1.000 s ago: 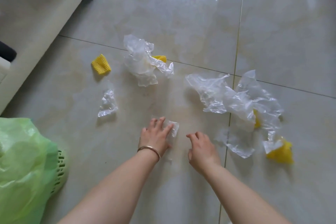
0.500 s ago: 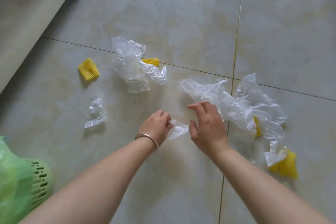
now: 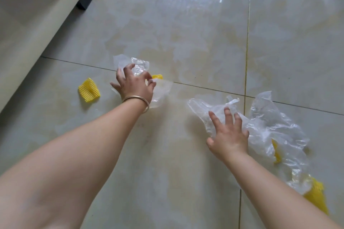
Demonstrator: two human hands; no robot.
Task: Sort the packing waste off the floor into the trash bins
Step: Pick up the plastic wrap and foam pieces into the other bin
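Note:
My left hand, with a thin bangle on the wrist, claws into a crumpled clear plastic bag on the tile floor, finger and thumb curled around its folds. More clear film sticks out to the right from under the palm. My right hand lies spread on the near edge of a large clear plastic sheet, fingers apart, gripping nothing. A yellow foam net lies left of my left hand. Another yellow piece peeks out behind the crumpled bag. No trash bin is in view.
Two more yellow foam pieces lie at the right, one under the large sheet and one at its near end. A pale piece of furniture with a black leg borders the floor on the left.
My left hand moved forward and left from the small plastic scrap onto the crumpled bag. My right hand moved right onto the large sheet. The green bin has dropped out of view.

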